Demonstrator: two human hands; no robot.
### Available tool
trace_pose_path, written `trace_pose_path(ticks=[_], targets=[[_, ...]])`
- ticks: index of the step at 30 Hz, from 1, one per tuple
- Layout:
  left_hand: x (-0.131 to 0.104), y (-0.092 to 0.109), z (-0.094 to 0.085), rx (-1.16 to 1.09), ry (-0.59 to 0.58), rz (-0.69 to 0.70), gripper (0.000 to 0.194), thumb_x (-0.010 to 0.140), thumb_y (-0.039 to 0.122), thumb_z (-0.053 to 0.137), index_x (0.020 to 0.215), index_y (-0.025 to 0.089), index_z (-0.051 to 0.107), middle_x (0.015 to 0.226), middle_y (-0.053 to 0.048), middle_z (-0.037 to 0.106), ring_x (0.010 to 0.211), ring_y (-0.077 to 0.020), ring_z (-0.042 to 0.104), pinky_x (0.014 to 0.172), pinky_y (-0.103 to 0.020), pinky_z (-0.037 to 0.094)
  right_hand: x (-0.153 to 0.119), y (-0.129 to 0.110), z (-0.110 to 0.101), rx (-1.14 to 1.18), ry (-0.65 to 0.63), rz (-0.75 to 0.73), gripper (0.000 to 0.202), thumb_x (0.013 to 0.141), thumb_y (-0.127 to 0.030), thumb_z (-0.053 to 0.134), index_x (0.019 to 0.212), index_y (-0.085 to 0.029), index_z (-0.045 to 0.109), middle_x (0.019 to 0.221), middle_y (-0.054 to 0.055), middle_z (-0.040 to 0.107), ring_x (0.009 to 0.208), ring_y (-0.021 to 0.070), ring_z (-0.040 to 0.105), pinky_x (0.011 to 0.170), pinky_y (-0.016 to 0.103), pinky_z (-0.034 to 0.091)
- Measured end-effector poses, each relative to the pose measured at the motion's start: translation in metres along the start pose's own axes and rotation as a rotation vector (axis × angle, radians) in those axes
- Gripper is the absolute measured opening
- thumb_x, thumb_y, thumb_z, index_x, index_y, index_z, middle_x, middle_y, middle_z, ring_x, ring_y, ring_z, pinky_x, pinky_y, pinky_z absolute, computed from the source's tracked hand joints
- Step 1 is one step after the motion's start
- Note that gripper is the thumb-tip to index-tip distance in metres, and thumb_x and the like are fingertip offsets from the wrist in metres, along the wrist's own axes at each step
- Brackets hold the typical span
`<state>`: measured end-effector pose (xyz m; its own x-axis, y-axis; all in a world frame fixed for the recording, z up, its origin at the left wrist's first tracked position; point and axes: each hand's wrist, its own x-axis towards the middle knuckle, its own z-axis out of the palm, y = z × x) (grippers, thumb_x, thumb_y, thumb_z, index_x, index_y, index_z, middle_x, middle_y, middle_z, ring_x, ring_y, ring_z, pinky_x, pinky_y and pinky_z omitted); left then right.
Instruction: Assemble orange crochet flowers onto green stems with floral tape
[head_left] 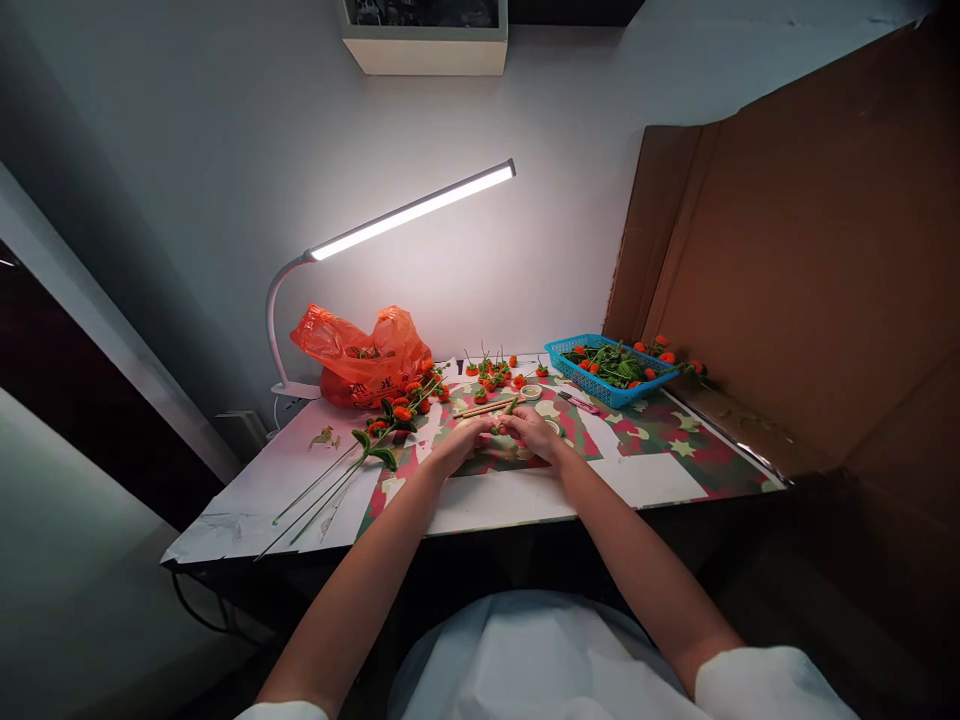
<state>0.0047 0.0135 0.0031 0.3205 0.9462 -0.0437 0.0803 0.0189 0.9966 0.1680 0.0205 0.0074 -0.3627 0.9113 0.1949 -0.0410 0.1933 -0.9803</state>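
My left hand (463,444) and my right hand (531,430) meet over the middle of the table, fingers closed around a small green stem piece (511,406). Its lower end is hidden among the fingertips. Just behind the hands lie thin brown sticks (484,408) and a roll of tape (531,393). Another roll shows partly beside my right hand. Several short orange flower heads (491,380) stand or lie farther back. To the left, long-stemmed orange flowers (401,412) rest on the table.
An orange plastic bag (360,360) sits at the back left by a lit lamp (412,210). A blue basket (616,396) of stems and flowers stands back right, near a cardboard sheet (787,250). Pink-handled cutters (581,404) lie before the basket.
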Motion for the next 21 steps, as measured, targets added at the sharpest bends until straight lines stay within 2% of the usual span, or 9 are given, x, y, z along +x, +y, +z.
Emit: trace_pose_path(ticks=[5, 13, 15, 17, 21], targets=[[-0.0020, 0.0035, 0.0029, -0.164, -0.161, 0.057, 0.020, 0.069, 0.033, 0.064, 0.076, 0.015, 0.067, 0.086, -0.007, 0.065, 0.080, -0.0160, 0.058, 0.069, -0.026, 0.042, 0.0009, 0.0035, -0.0020, -0.021, -0.076, -0.029, 0.028, 0.069, -0.042, 0.058, 0.062, -0.016, 0.054, 0.058, -0.001, 0.051, 0.051, 0.0077, 0.036, 0.048, 0.022, 0.026], [0.0006, -0.0014, -0.0027, -0.128, -0.159, 0.051, 0.023, 0.071, 0.037, 0.064, 0.074, 0.015, 0.064, 0.081, -0.006, 0.061, 0.072, -0.0141, 0.054, 0.065, -0.026, 0.043, -0.0018, -0.0011, 0.0002, -0.029, -0.086, -0.054, 0.032, 0.067, -0.047, 0.056, 0.058, -0.017, 0.048, 0.052, -0.005, 0.037, 0.048, 0.0071, 0.027, 0.047, 0.023, 0.022], [0.0006, -0.0007, -0.0028, -0.050, -0.125, 0.078, 0.026, 0.071, 0.041, 0.063, 0.073, 0.015, 0.064, 0.077, -0.005, 0.059, 0.069, -0.0132, 0.052, 0.063, -0.025, 0.042, -0.0024, -0.0014, 0.0004, -0.039, -0.074, -0.055, 0.032, 0.067, -0.047, 0.056, 0.058, -0.018, 0.047, 0.051, -0.006, 0.034, 0.048, 0.0072, 0.026, 0.047, 0.024, 0.021], [0.0000, 0.0009, -0.0015, 0.102, -0.048, 0.166, 0.028, 0.071, 0.043, 0.062, 0.068, 0.015, 0.062, 0.074, -0.003, 0.056, 0.066, -0.0126, 0.051, 0.061, -0.025, 0.041, -0.0023, -0.0007, 0.0000, -0.071, -0.051, -0.064, 0.032, 0.068, -0.047, 0.054, 0.058, -0.018, 0.046, 0.051, -0.006, 0.033, 0.049, 0.0075, 0.026, 0.048, 0.024, 0.021], [-0.0013, 0.0025, 0.0032, 0.526, 0.210, 0.553, 0.024, 0.075, 0.036, 0.058, 0.060, 0.018, 0.060, 0.078, -0.003, 0.053, 0.074, -0.0148, 0.050, 0.069, -0.028, 0.042, -0.0013, 0.0025, -0.0008, -0.178, 0.034, -0.051, 0.033, 0.069, -0.046, 0.053, 0.055, -0.018, 0.044, 0.051, -0.005, 0.036, 0.050, 0.0082, 0.029, 0.049, 0.025, 0.023]])
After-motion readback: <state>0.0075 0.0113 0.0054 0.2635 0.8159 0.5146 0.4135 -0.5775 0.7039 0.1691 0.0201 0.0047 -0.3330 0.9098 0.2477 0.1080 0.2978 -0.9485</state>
